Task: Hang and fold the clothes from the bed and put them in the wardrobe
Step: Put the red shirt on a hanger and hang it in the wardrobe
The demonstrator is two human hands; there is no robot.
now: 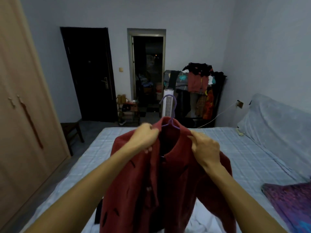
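A dark red buttoned jacket (pixel 168 190) hangs in front of me on a purple hanger (pixel 170 113), held up over the bed (pixel 244 157). My left hand (pixel 144 137) grips the jacket's collar on the left side of the neck. My right hand (pixel 204 148) pinches the right shoulder of the jacket with curled fingers. The hanger's hook sticks up above the collar. The wardrobe (pixel 21 115) stands along the left wall with its doors closed.
A purple patterned cloth (pixel 291 202) lies at the bed's right edge, and white fabric (pixel 202 219) below the jacket. A dark stool (pixel 72 132) stands between wardrobe and bed. A loaded clothes rack (pixel 200 91) and a white tower fan (pixel 168 105) stand beyond the bed.
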